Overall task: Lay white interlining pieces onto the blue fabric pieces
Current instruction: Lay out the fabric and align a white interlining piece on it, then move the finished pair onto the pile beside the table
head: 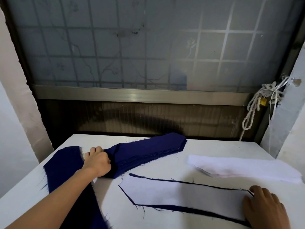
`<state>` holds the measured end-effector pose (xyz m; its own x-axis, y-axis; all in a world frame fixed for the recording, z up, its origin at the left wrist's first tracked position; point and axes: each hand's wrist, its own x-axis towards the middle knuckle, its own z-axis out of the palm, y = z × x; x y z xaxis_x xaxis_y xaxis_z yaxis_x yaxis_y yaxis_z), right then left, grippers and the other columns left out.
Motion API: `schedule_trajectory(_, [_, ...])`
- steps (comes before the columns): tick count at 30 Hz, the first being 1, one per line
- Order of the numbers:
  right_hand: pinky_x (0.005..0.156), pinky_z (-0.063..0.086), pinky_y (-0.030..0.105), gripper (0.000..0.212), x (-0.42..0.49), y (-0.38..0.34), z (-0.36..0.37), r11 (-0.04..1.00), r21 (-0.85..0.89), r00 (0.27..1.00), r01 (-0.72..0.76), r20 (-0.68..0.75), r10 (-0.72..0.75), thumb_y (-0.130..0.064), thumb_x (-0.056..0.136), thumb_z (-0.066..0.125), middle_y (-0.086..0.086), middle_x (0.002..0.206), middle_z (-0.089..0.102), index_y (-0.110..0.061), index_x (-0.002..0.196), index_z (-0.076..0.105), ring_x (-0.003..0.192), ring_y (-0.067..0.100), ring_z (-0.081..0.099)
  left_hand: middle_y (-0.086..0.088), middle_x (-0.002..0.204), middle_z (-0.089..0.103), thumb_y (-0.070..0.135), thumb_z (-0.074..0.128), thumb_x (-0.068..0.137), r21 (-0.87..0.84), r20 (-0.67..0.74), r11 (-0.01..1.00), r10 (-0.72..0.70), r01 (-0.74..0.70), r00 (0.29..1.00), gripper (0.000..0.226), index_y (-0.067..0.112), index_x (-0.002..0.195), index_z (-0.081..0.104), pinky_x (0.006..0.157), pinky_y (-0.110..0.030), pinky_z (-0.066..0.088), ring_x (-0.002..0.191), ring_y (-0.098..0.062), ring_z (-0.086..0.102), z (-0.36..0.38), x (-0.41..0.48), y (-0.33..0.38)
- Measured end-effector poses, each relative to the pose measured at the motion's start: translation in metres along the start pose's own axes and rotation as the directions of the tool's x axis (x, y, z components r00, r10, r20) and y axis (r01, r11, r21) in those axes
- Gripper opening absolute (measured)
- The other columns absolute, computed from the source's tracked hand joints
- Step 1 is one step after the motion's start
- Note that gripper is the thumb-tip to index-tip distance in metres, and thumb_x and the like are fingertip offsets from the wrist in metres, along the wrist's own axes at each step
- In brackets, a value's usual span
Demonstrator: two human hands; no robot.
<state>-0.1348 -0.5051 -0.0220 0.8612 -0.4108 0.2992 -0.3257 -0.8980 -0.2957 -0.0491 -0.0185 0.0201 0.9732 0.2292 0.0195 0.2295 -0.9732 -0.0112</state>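
**One interlining piece lies on blue fabric**

A white interlining piece (184,194) lies flat on a blue fabric piece (181,208), whose edge shows all round it. The right hand (265,205) rests on its right end, fingers relaxed. Beyond it to the left, the left hand (97,161) grips a blue stack (148,151). Beyond it to the right lies the spare interlining (239,167), all on a white table (24,195).
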Motion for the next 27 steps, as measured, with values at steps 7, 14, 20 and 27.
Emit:
schedule_trajectory(7, [0.070, 0.043, 0.045, 0.026, 0.002, 0.001, 0.002, 1.000, 0.003, 1.000, -0.010, -0.023, 0.010, -0.006, 0.067, 0.075, 0.023, 0.093, 0.063, -0.005, 0.090, 0.064, 0.086, 0.043, 0.057, 0.005, 0.118, 0.057, 0.033, 0.067, 0.085, -0.281, -0.103, 0.960, -0.015, -0.015, 0.995, 0.005, 0.038, 0.084, 0.067, 0.102, -0.040, 0.037, 0.114, -0.020, 0.052, -0.004, 0.002, -0.009])
schedule_trajectory(14, [0.073, 0.044, 0.048, 0.033, 0.000, -0.002, 0.000, 1.000, 0.010, 0.998, -0.004, -0.068, 0.005, -0.003, 0.063, 0.077, 0.025, 0.094, 0.063, -0.001, 0.094, 0.066, 0.086, 0.045, 0.059, 0.003, 0.091, 0.058, 0.014, 0.075, 0.086, -0.706, -0.332, 0.708, -0.312, -0.015, 0.890, 0.056, 0.016, 0.134, 0.046, 0.065, -0.033, 0.052, 0.069, -0.013, 0.058, 0.002, -0.005, -0.009])
schedule_trajectory(20, [0.073, 0.043, 0.050, 0.035, -0.013, -0.016, -0.006, 0.985, -0.046, 0.922, 0.168, -0.347, -0.174, -0.028, 0.072, 0.060, 0.024, 0.088, 0.065, 0.000, 0.090, 0.069, 0.077, 0.045, 0.062, 0.004, 0.085, 0.057, 0.020, 0.065, 0.095, -0.547, -0.613, 0.759, -0.077, -0.352, 0.786, 0.014, 0.008, 0.089, 0.068, 0.067, -0.033, 0.046, 0.075, -0.019, 0.060, -0.005, -0.052, 0.031])
schedule_trajectory(27, [0.103, 0.030, 0.038, 0.069, -0.052, -0.117, -0.006, 0.680, 0.109, 0.678, 0.725, -0.288, -0.676, -0.032, 0.063, 0.077, 0.003, 0.132, 0.060, -0.014, 0.127, 0.059, 0.125, 0.018, 0.047, 0.004, 0.087, 0.068, 0.015, 0.080, 0.072, -0.084, -0.660, 0.468, 0.635, -0.880, 0.401, 0.028, 0.016, 0.099, 0.071, 0.063, -0.027, 0.053, 0.072, -0.015, 0.063, -0.005, -0.130, 0.105])
